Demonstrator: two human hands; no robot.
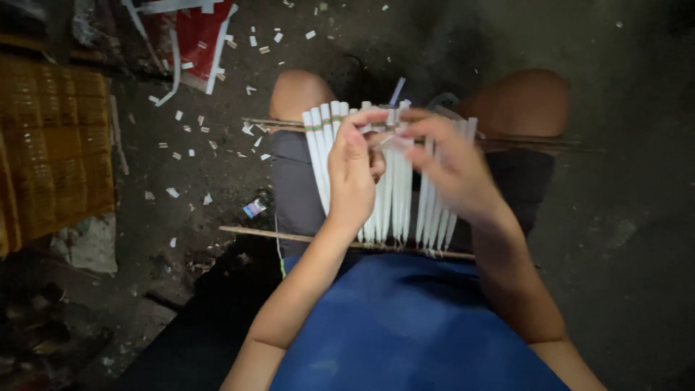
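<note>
A row of thin white paper tubes (319, 148) with green and red bands near their tops lies side by side across my lap. The tubes are tied between a far thin stick (275, 124) and a near stick (253, 233). My left hand (352, 174) rests on the middle of the row, its fingers pinching at the top of a tube. My right hand (449, 163) is just to the right, fingertips meeting the left hand at the same tube top. Both hands hide several tubes.
My knees (300, 90) and dark shorts sit under the tube frame, above my blue shirt (405, 326). White paper scraps (190, 129) litter the dark floor. A yellow woven crate (54, 148) stands at left, red and white paper (195, 36) at top left.
</note>
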